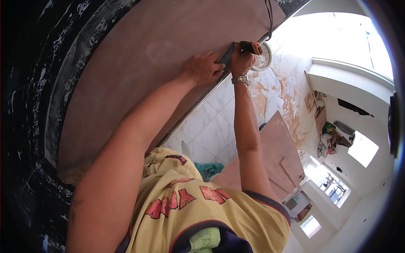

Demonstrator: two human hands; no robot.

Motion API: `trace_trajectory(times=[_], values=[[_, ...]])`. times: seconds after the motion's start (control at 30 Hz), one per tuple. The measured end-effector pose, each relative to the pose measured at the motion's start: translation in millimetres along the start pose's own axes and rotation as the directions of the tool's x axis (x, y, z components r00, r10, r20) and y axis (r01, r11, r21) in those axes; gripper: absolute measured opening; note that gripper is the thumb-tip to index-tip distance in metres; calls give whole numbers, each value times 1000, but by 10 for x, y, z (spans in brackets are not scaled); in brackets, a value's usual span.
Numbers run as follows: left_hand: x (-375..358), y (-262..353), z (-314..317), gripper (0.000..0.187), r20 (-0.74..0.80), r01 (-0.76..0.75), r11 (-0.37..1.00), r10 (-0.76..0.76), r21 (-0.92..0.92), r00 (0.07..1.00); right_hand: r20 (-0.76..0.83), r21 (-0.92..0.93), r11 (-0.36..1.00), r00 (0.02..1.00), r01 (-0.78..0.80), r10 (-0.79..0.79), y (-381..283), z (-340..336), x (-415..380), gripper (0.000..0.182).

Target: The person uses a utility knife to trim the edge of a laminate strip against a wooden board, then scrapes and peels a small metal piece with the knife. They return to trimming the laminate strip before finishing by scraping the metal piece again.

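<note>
My right hand (242, 62), with a metal-banded wristwatch, is closed around a tool with a black and orange handle (252, 47) at the edge of a large pinkish-brown board (139, 55). Between my two hands a flat dark grey piece (228, 57) lies along that edge; how it joins the handle is hidden by my fingers. Resting on the board, my left hand (203, 68) has its fingers stretched out, with fingertips right at the grey piece.
Black marbled tiles (31, 109) border the board on the left. A cable (270, 21) hangs over its far edge. Below are a round white-rimmed container (267, 59), stained white floor tiles (217, 111), another brown board (278, 139) and a green cloth (208, 169). Clutter (335, 137) lines the wall.
</note>
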State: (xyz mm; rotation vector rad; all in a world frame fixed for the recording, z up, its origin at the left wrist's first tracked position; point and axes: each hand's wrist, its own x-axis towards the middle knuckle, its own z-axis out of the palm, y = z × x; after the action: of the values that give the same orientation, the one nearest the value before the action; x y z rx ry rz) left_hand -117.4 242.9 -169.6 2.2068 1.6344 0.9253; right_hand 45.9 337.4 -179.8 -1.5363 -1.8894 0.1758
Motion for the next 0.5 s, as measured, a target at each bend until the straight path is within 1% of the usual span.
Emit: trace_trajectory(times=[0.07, 0.1, 0.13, 0.2, 0.3, 0.33, 0.4, 0.43, 0.5], values=[[-8, -21, -4, 14, -10, -10, 1000, 10, 11, 1000, 1, -19, 1000, 1000, 3, -3, -65, -45, -21, 16], [-4, -20, -12, 14, -15, -11, 1000, 12, 20, 1000, 4, 5, 1000, 1000, -14, 13, -155, -109, -161, 14], [4, -20, -13, 14, -19, -12, 1000, 12, 28, 1000, 36, 75, 995, 997, -73, 71, -250, -182, -290, 15], [6, -34, -6, 14, -26, -7, 1000, 8, 28, 1000, 64, 55, 995, 995, -81, 77, -260, -203, -333, 12], [-30, -23, 38, 14, -11, -1, 1000, 1, -7, 1000, 4, -46, 993, 994, -104, 105, -75, -25, 14, 14], [-28, -39, 34, 13, -6, 5, 1000, -5, -18, 1000, 1, 0, 987, 987, -161, 161, -70, -30, 127, 17], [-18, -45, 20, 13, -48, -12, 1000, 11, -24, 999, 14, 98, 957, 962, -272, 272, -99, -46, 341, 24], [-34, -37, 10, 13, -66, -16, 999, 14, -29, 998, 44, 195, 922, 942, -336, 334, -150, -121, 353, 31], [-46, -43, 11, 13, -41, 6, 1000, -7, -27, 999, 150, 361, 797, 874, -483, 462, -147, -168, 277, 30]])
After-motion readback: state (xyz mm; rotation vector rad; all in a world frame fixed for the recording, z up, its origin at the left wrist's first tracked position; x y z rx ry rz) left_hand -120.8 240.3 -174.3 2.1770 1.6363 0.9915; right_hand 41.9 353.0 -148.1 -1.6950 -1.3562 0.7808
